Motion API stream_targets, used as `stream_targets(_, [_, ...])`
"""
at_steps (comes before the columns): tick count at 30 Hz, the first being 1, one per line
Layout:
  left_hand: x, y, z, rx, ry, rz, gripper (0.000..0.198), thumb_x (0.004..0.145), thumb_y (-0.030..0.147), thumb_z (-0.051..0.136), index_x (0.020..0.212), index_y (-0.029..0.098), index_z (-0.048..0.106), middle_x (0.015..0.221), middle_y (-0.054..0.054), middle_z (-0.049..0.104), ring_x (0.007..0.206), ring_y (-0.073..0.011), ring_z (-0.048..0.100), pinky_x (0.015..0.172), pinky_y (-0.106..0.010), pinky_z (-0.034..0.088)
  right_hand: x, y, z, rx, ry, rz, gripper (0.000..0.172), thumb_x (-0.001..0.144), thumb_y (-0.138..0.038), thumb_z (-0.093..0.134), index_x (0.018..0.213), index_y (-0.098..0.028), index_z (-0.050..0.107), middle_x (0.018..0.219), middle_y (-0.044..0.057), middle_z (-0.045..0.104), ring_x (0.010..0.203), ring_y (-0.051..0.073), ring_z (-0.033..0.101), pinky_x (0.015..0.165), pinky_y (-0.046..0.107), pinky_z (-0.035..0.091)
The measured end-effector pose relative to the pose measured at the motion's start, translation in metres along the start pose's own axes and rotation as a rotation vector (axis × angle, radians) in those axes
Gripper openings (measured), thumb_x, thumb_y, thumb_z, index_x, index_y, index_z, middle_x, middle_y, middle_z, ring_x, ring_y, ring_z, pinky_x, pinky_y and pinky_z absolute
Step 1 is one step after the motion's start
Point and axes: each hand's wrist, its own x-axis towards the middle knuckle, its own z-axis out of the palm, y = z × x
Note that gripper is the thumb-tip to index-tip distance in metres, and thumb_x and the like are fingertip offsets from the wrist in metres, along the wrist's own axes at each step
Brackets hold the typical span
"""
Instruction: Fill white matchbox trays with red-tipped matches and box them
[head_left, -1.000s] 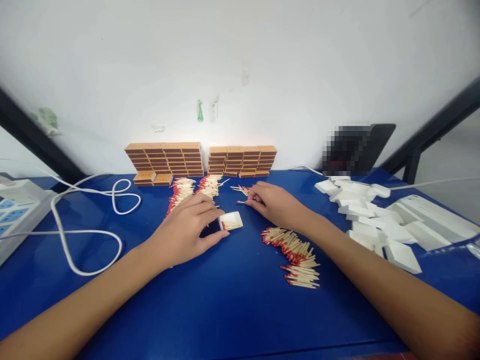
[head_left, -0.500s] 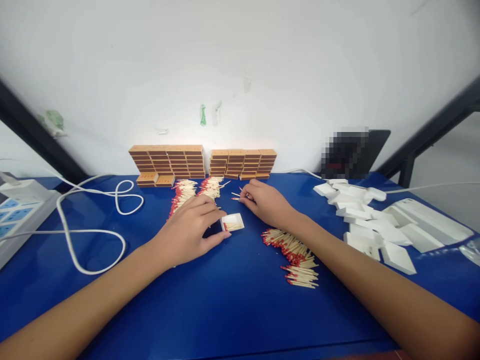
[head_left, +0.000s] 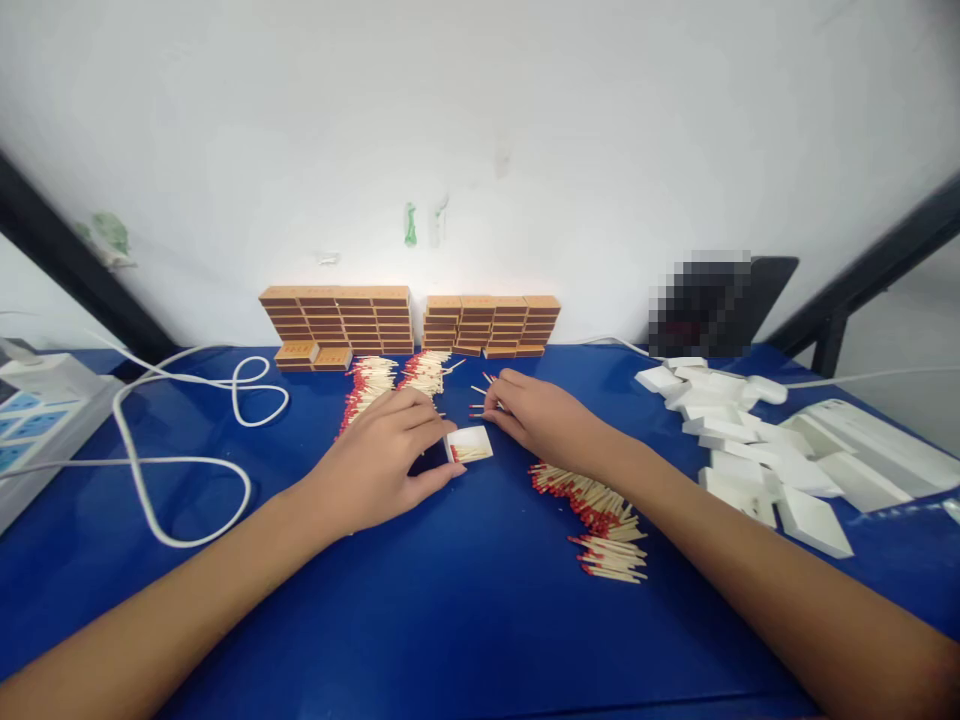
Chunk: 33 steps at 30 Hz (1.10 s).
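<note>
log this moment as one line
left hand: holds tray, matches inside | right hand: at loose matches | boxes: stacked by wall

My left hand (head_left: 386, 460) covers part of a match pile (head_left: 371, 385), and its fingers hide the left end of the white tray (head_left: 472, 447) I hold. My right hand (head_left: 529, 410) half hides a few matches (head_left: 477, 414); I cannot tell whether it grips any. Square blocks obscure the dark panel (head_left: 769, 300). Lettering on the front matchboxes (head_left: 297, 352) is too small to read. My view's left edge cuts off the power strip (head_left: 56, 450).
</note>
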Motion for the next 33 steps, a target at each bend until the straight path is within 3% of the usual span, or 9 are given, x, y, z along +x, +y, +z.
stream_targets(5, [0.0, 0.0, 0.0, 0.002, 0.007, 0.001, 0.033, 0.1, 0.039, 0.072, 0.119, 0.012, 0.075, 0.102, -0.011, 0.075, 0.109, -0.0296, 0.066, 0.099, -0.049, 0.058, 0.0, 0.0, 0.003, 0.018, 0.031, 0.04, 0.007, 0.105, -0.023, 0.063, 0.109, -0.018, 0.064, 0.107, 0.008, 0.066, 0.091, 0.022, 0.062, 0.08, 0.034, 0.046])
stream_targets(12, [0.0, 0.0, 0.0, -0.004, 0.006, -0.007, 0.031, 0.099, 0.038, 0.072, 0.118, 0.015, 0.075, 0.102, -0.011, 0.076, 0.109, -0.0294, 0.067, 0.098, -0.048, 0.059, 0.001, -0.004, 0.001, 0.003, -0.019, 0.058, 0.011, 0.107, -0.019, 0.057, 0.099, -0.018, 0.064, 0.104, 0.01, 0.067, 0.093, 0.022, 0.064, 0.081, 0.034, 0.045])
stream_targets(20, [0.0, 0.0, -0.001, 0.007, 0.003, -0.022, 0.03, 0.099, 0.04, 0.072, 0.118, 0.016, 0.075, 0.102, -0.01, 0.075, 0.107, -0.0281, 0.066, 0.096, -0.046, 0.058, -0.015, -0.013, -0.016, 0.161, 0.064, -0.014, 0.011, 0.108, -0.021, 0.056, 0.1, -0.02, 0.063, 0.102, 0.007, 0.065, 0.086, 0.019, 0.061, 0.075, 0.031, 0.045])
stream_targets(28, [0.001, 0.001, -0.001, 0.01, -0.01, -0.034, 0.028, 0.1, 0.037, 0.071, 0.116, 0.015, 0.075, 0.104, -0.01, 0.075, 0.109, -0.0285, 0.066, 0.098, -0.048, 0.058, -0.019, -0.031, -0.002, 0.198, 0.085, -0.104, 0.007, 0.104, -0.017, 0.06, 0.099, -0.019, 0.065, 0.096, 0.004, 0.066, 0.083, 0.018, 0.061, 0.075, 0.03, 0.044])
stream_targets(33, [0.002, 0.001, -0.001, 0.005, -0.013, -0.049, 0.03, 0.099, 0.039, 0.071, 0.118, 0.016, 0.076, 0.102, -0.01, 0.076, 0.108, -0.0293, 0.067, 0.098, -0.048, 0.058, -0.013, -0.007, -0.008, 0.168, 0.275, 0.087, 0.013, 0.104, -0.025, 0.061, 0.092, -0.02, 0.066, 0.09, 0.003, 0.066, 0.078, 0.018, 0.059, 0.071, 0.032, 0.042])
